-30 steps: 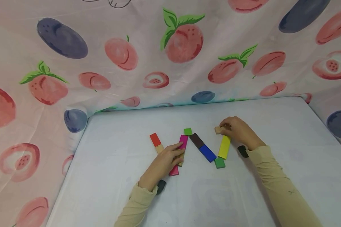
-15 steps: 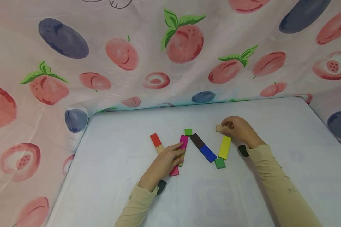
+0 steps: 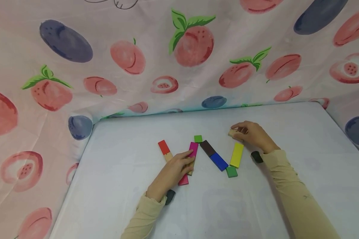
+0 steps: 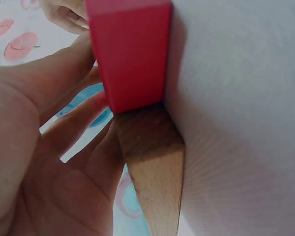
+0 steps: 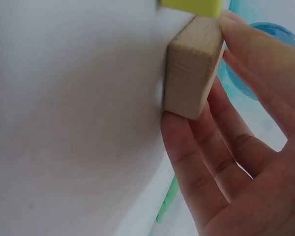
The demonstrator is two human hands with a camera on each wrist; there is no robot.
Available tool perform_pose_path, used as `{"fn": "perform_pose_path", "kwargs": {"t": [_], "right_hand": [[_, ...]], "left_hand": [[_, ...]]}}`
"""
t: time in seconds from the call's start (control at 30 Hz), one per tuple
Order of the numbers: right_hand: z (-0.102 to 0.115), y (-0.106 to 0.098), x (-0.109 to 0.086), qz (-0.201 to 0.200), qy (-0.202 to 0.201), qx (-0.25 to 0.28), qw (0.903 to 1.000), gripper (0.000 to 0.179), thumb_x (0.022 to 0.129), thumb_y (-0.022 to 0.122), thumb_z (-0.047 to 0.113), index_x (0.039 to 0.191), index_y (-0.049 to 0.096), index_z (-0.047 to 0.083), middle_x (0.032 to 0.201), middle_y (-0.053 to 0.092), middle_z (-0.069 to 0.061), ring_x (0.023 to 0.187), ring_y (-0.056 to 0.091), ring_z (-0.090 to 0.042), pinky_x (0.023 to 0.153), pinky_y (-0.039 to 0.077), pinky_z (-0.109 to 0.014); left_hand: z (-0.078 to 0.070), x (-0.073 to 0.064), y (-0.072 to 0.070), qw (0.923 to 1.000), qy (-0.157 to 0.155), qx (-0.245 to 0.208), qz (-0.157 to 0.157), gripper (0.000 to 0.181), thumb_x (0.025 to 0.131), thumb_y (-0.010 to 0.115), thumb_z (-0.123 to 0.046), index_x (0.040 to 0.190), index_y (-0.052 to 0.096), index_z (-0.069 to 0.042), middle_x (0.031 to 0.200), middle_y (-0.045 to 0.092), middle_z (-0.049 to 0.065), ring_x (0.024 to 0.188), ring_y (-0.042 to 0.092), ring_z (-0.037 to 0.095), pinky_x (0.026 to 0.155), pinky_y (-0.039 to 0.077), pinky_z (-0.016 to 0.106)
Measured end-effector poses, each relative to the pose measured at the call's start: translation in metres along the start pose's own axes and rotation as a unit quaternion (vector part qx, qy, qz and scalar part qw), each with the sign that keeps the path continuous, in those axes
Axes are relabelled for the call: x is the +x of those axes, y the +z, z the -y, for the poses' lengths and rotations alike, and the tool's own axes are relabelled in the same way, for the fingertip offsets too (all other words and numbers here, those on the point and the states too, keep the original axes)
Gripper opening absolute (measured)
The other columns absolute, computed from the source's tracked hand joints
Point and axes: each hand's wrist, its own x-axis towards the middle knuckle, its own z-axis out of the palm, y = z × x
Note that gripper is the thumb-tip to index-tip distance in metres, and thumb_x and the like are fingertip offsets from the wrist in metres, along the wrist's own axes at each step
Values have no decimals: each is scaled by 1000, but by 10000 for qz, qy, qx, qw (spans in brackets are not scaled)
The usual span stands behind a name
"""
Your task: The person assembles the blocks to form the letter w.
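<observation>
My right hand (image 3: pixel 252 135) pinches a plain wooden block (image 3: pixel 233 133) between thumb and fingers, just beyond the far end of the yellow block (image 3: pixel 236 155). In the right wrist view that wooden block (image 5: pixel 187 78) stands close to the white surface, fingertips at one end and thumb at the other. My left hand (image 3: pixel 172 171) rests with extended fingers over the magenta block (image 3: pixel 193 146) and a brown wooden block (image 3: pixel 190 173). A pinkish-red block (image 3: pixel 183 180) shows beneath it; in the left wrist view this red block (image 4: pixel 130 59) meets a wooden block (image 4: pixel 157 182).
Blocks form a zigzag on the white table (image 3: pixel 257 205). A red block (image 3: pixel 164 147) and a light wooden one (image 3: pixel 168 157) lead in from the left. Bright green (image 3: pixel 198 138), dark brown (image 3: pixel 207 148), blue (image 3: pixel 219 161) and green (image 3: pixel 231 172) blocks follow. Fruit-patterned cloth (image 3: pixel 155 59) hangs behind.
My right hand has shifted slightly away and to the right with the wooden block, which now sits farther from the yellow block and is turned a little. The left hand has stayed put.
</observation>
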Motion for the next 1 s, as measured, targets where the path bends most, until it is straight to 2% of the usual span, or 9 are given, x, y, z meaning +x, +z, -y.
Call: {"fn": "perform_pose_path", "kwargs": {"t": [0.13, 0.3, 0.47, 0.63, 0.83, 1.0], "right_hand": [[0, -2, 0, 33, 7, 31, 10000, 33, 94, 70, 15, 125, 69, 5, 102, 67, -15, 91, 60, -28, 77, 51, -37], [-2, -3, 2, 159, 203, 143, 9996, 36, 94, 70, 20, 127, 68, 6, 103, 67, -15, 93, 60, -28, 74, 51, -31], [-4, -5, 3, 265, 292, 237, 9989, 37, 95, 68, 21, 128, 67, 4, 105, 67, -17, 94, 61, -29, 74, 52, -30], [-5, -5, 3, 144, 344, 237, 9990, 36, 95, 68, 17, 127, 66, 1, 110, 66, -21, 98, 61, -33, 76, 54, -34], [-3, -4, 2, 34, 650, 345, 9973, 36, 96, 67, 18, 126, 65, -1, 121, 62, -24, 104, 59, -37, 81, 55, -38], [-2, -3, 1, -79, 766, 343, 9964, 36, 96, 67, 19, 123, 64, -4, 123, 59, -25, 103, 58, -37, 79, 55, -37]], "left_hand": [[0, 0, 0, 10000, -6, 17, -11, 44, 93, 71, -20, 135, 62, -8, 153, 46, 3, 139, 46, 24, 109, 45, 35], [-1, 0, 0, 10000, -15, 58, -1, 45, 92, 71, -20, 135, 62, -8, 153, 46, 3, 138, 46, 24, 109, 45, 34], [0, 0, 0, 10000, 12, 66, -9, 45, 92, 71, -20, 135, 62, -8, 153, 46, 4, 138, 46, 23, 109, 45, 34], [0, 1, 1, 10000, 48, 69, -33, 45, 92, 71, -19, 134, 62, -8, 153, 46, 4, 139, 46, 24, 109, 44, 35], [0, 1, 1, 10000, 64, 68, -25, 45, 92, 71, -19, 135, 62, -8, 153, 46, 4, 139, 46, 23, 109, 45, 34], [0, 0, 0, 10000, 55, 61, -26, 45, 92, 71, -19, 135, 62, -7, 153, 46, 4, 139, 46, 24, 109, 45, 34]]}}
